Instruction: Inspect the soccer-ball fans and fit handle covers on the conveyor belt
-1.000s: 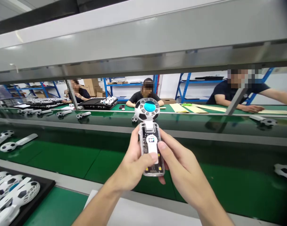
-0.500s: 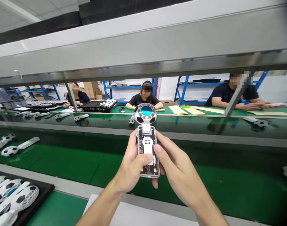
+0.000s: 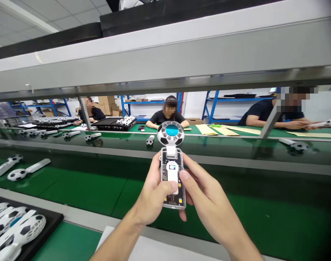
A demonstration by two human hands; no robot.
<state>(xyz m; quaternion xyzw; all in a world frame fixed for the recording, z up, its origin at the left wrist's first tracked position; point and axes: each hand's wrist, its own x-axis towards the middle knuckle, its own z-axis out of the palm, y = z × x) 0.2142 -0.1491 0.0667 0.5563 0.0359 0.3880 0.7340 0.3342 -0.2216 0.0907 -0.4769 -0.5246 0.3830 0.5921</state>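
Upright before me is a handheld device (image 3: pixel 171 136) with a round football-patterned head and a blue-green centre. Below the head, a clear case shows a black circuit board (image 3: pixel 180 193), a white strip and a small lit screen (image 3: pixel 172 167). My left hand (image 3: pixel 151 194) is closed around the case's left side, its thumb pressed on the white strip. My right hand (image 3: pixel 206 192) grips the right side, thumb tip at the edge beside the strip. Fingers of both hands are partly hidden behind the case.
A green conveyor belt (image 3: pixel 86 185) crosses ahead, carrying several football-headed devices (image 3: pixel 17 174). At lower left stands a black tray (image 3: pixel 52 225) of similar pieces. White paper (image 3: pixel 154 250) lies nearest me. A grey overhead beam (image 3: pixel 165 54) spans above. Three people sit across the belt.
The view has shifted slightly, so the held device and both hands appear a little lower and further right. My grip looks much the same. The person at right has leaned further right.
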